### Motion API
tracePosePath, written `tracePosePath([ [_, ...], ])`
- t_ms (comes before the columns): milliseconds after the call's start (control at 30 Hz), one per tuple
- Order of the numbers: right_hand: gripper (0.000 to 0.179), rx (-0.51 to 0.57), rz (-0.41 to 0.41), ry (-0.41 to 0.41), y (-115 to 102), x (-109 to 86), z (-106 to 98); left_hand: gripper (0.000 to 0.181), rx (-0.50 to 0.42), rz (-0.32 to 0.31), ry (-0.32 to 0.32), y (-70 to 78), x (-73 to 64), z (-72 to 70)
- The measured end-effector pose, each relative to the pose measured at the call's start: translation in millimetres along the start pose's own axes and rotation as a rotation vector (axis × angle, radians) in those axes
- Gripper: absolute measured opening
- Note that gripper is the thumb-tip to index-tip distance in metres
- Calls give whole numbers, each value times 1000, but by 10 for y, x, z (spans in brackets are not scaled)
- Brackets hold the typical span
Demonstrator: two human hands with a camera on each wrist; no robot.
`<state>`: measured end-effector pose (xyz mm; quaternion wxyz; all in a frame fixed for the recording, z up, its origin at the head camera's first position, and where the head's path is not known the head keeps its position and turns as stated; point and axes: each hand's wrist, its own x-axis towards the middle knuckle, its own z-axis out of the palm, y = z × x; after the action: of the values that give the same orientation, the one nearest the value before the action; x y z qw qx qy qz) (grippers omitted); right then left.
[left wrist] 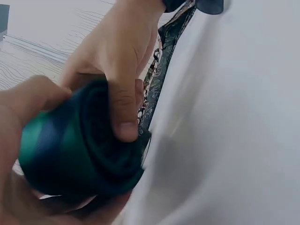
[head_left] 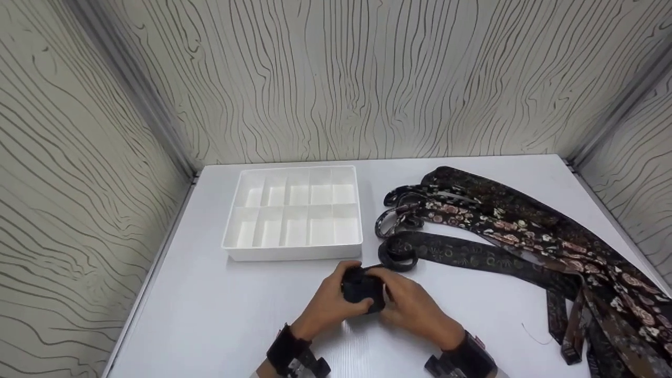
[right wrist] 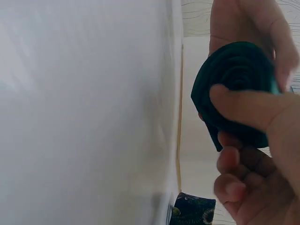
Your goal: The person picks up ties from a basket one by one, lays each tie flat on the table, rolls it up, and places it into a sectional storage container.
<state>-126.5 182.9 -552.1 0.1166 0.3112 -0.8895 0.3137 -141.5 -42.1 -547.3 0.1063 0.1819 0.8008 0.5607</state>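
A tightly rolled necktie, dark in the head view, sits between both hands near the table's front middle. In the left wrist view the rolled tie shows green and navy bands. My left hand grips one side of it, fingers round the far edge and thumb across the near face. From the other side my right hand holds it; the right wrist view has the right thumb pressed on the spiral end. A short tail of the tie sticks out below the coil.
Behind the hands, slightly left, stands a white tray divided into several compartments. Several dark floral neckties lie lengthwise over the right side of the white table, their looped ends toward the tray. Patterned panels enclose the back and sides.
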Motion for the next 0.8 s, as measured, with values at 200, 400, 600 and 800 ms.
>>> tracePosePath([
  [200,95,-6,88,-2,9,17,-11,84,25,66,82,-88,28,-13],
  [400,87,37,112,-29,87,46,25,72,39,111,52,-194,24,5],
  [600,67,235,133,-103,116,26,37,69,90,121,18,-208,1,17],
  [800,65,245,105,-78,89,42,27,65,175,173,57,-195,12,17],
])
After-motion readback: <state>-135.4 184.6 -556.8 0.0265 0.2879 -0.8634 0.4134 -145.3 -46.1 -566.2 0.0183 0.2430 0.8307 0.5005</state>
